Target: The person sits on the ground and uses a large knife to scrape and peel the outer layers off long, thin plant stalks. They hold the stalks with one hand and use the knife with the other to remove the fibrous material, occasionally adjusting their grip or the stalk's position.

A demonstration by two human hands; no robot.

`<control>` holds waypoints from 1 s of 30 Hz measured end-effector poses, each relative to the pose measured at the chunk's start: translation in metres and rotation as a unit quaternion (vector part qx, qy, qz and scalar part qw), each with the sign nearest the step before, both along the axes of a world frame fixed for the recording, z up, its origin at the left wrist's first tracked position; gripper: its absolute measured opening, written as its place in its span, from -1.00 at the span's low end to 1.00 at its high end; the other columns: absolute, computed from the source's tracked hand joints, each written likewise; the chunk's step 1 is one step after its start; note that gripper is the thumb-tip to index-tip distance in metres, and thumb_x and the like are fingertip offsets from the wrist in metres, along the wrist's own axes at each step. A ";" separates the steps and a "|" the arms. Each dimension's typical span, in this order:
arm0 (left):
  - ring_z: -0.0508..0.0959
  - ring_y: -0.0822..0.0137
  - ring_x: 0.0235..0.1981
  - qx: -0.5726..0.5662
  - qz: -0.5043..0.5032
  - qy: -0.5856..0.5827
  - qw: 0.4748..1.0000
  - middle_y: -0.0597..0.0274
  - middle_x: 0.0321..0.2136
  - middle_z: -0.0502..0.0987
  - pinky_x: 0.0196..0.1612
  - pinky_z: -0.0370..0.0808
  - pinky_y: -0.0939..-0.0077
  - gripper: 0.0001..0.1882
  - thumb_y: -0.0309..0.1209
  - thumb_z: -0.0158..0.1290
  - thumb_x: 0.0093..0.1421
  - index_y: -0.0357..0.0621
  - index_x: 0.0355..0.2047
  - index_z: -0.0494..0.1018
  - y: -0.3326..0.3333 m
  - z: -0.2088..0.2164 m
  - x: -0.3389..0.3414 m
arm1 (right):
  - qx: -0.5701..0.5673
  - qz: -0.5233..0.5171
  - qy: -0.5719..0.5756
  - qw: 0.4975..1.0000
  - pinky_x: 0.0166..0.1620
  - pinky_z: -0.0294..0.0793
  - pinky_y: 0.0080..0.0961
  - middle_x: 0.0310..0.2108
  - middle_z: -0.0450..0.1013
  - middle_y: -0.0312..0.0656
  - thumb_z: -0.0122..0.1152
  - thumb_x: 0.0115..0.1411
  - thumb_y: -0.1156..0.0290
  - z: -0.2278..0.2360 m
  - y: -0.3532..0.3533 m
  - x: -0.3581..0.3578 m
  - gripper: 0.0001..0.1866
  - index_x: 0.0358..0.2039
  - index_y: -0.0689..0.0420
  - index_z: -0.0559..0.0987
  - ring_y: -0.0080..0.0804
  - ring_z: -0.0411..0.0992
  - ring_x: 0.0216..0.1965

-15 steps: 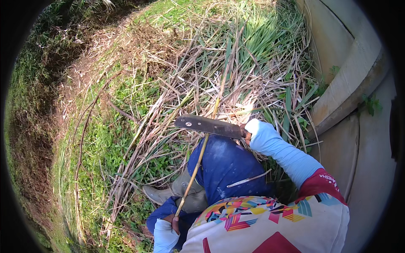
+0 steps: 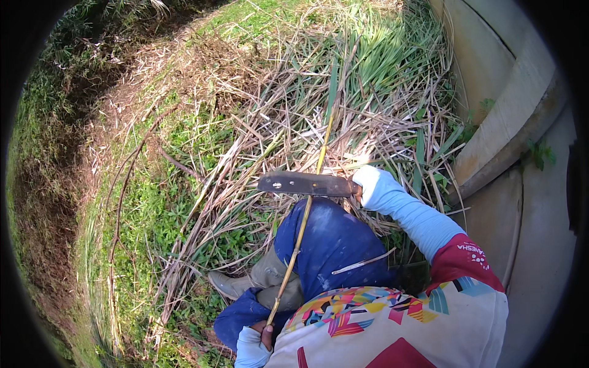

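Observation:
My left hand [image 2: 266,337], low in the view by my bent leg, is closed around the near end of a thin yellowish stalk [image 2: 296,251]. The stalk runs up past my blue trouser knee [image 2: 331,236] toward the cut grass. In my right hand [image 2: 358,189] is the handle of a machete [image 2: 307,184], its wide dark blade lying crosswise over the stalk just beyond the knee. Whether the blade's edge touches the stalk I cannot tell. Light-blue sleeves cover both wrists, and much of the right hand is hidden.
Dry and green cut grass [image 2: 362,92] is heaped ahead. On the right stands a concrete wall [image 2: 509,153] with a jutting ledge. A brown branch [image 2: 126,178] lies on green weeds at left. My boot [image 2: 236,284] is beside the stalk.
My left hand has moved slightly right and nearer, drawing the stalk toward me, so its far end sits lower. The machete has shifted a little to the right.

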State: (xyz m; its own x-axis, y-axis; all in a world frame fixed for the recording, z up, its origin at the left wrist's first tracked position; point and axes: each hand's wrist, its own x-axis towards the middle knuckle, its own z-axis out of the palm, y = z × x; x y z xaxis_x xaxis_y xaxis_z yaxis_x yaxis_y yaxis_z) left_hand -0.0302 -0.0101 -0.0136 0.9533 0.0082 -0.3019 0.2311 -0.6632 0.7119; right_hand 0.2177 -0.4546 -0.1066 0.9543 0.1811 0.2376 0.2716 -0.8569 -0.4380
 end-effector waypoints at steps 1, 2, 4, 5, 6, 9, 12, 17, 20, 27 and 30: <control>0.54 0.32 -0.43 -0.042 0.010 0.026 0.999 0.17 -0.43 0.65 -0.32 0.47 0.35 -0.77 -0.31 0.13 0.42 -0.24 -0.13 0.62 0.003 0.004 -0.001 | 0.005 -0.067 0.027 0.997 -0.20 0.57 -0.10 -0.27 0.57 0.01 0.36 0.04 0.31 -0.009 -0.010 0.011 -0.76 -0.26 0.07 0.61 0.13 0.57 -0.25; 0.53 0.34 -0.44 -0.059 0.032 0.062 0.996 0.20 -0.44 0.63 -0.34 0.46 0.37 -0.77 -0.31 0.13 0.42 -0.24 -0.13 0.62 0.009 0.001 -0.009 | 0.058 -0.156 0.073 0.983 -0.24 0.56 -0.09 -0.30 0.57 0.06 0.37 0.07 0.30 -0.008 -0.016 0.027 -0.74 -0.26 0.11 0.58 0.13 0.56 -0.28; 0.49 0.39 -0.47 -0.104 0.052 0.137 0.984 0.25 -0.47 0.61 -0.37 0.45 0.40 -0.78 -0.32 0.13 0.42 -0.24 -0.14 0.62 0.025 -0.015 -0.012 | 0.105 -0.301 0.086 0.944 -0.27 0.55 -0.11 -0.36 0.57 0.05 0.38 0.10 0.32 -0.024 -0.049 0.047 -0.70 -0.19 0.14 0.55 0.07 0.58 -0.32; 0.47 0.43 -0.49 -0.100 0.046 0.110 0.988 0.30 -0.49 0.59 -0.39 0.44 0.43 -0.80 -0.33 0.13 0.42 -0.20 -0.15 0.63 0.016 -0.005 -0.009 | 0.145 -0.288 0.085 0.943 -0.28 0.55 -0.15 -0.38 0.57 0.04 0.37 0.12 0.34 -0.030 -0.055 0.050 -0.70 -0.18 0.15 0.53 0.02 0.59 -0.33; 0.48 0.41 -0.49 -0.052 0.037 0.065 0.996 0.29 -0.49 0.59 -0.38 0.44 0.42 -0.81 -0.32 0.13 0.42 -0.18 -0.16 0.64 0.010 -0.003 -0.004 | 0.185 -0.273 0.088 0.940 -0.30 0.55 -0.18 -0.40 0.58 0.02 0.37 0.13 0.37 -0.036 -0.055 0.049 -0.70 -0.16 0.16 0.51 -0.02 0.59 -0.34; 0.51 0.34 -0.48 0.064 0.024 -0.016 0.998 0.22 -0.49 0.61 -0.36 0.46 0.36 -0.81 -0.32 0.11 0.42 -0.15 -0.19 0.64 -0.001 -0.001 0.002 | 0.077 -0.101 0.062 0.990 -0.31 0.56 -0.23 -0.43 0.52 -0.04 0.37 0.10 0.33 -0.008 -0.007 0.007 -0.73 -0.25 0.11 0.51 0.00 0.56 -0.38; 0.56 0.24 -0.45 0.123 0.015 -0.039 0.992 0.10 -0.49 0.62 -0.31 0.49 0.30 -0.79 -0.33 0.06 0.44 -0.16 -0.22 0.63 -0.004 0.002 0.015 | -0.010 0.015 0.021 1.000 -0.24 0.58 -0.18 -0.40 0.52 0.00 0.35 0.04 0.31 0.001 0.023 -0.020 -0.81 -0.35 0.09 0.60 0.08 0.56 -0.30; 0.57 0.34 -0.39 0.122 -0.057 -0.048 0.990 0.19 -0.43 0.62 -0.24 0.49 0.39 -0.68 -0.28 0.01 0.45 -0.29 -0.05 0.58 0.033 -0.045 0.006 | 0.014 -0.015 0.075 0.997 -0.17 0.58 -0.14 -0.37 0.55 -0.03 0.38 0.02 0.34 -0.002 0.034 -0.009 -0.79 -0.33 0.10 0.63 0.05 0.58 -0.27; 0.59 0.21 -0.43 0.091 0.022 -0.031 0.995 0.10 -0.48 0.63 -0.28 0.50 0.29 -0.77 -0.33 0.04 0.44 -0.17 -0.21 0.63 -0.011 0.005 0.012 | 0.085 0.049 0.074 0.992 -0.18 0.58 -0.15 -0.36 0.55 -0.04 0.39 0.02 0.32 0.008 0.030 -0.019 -0.78 -0.33 0.10 0.63 0.04 0.58 -0.28; 0.60 0.26 -0.38 0.073 -0.030 -0.022 0.997 0.10 -0.40 0.68 -0.25 0.48 0.33 -0.74 -0.32 0.05 0.46 -0.24 -0.16 0.64 -0.011 0.005 0.021 | -0.004 -0.062 0.136 0.989 -0.28 0.61 -0.29 -0.42 0.57 0.04 0.24 0.27 0.33 -0.001 -0.026 0.024 -0.80 -0.21 0.19 0.62 0.03 0.60 -0.37; 0.57 0.36 -0.40 -0.003 0.037 -0.040 0.998 0.14 -0.45 0.61 -0.19 0.47 0.49 -0.75 -0.31 0.04 0.43 -0.22 -0.23 0.62 0.017 -0.038 0.006 | -0.068 0.044 0.011 0.997 -0.20 0.61 -0.16 -0.41 0.58 0.02 0.30 0.07 0.36 0.011 0.016 0.009 -0.78 -0.26 0.14 0.65 0.02 0.61 -0.27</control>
State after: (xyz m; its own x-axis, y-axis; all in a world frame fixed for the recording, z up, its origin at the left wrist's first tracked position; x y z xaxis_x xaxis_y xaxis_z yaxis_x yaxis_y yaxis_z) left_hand -0.0246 0.0071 -0.0518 0.9714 0.0781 -0.2244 0.2212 -0.6420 0.7341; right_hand 0.2267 -0.4381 -0.0953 0.9379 0.2935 0.1846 0.3402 -0.8820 -0.3260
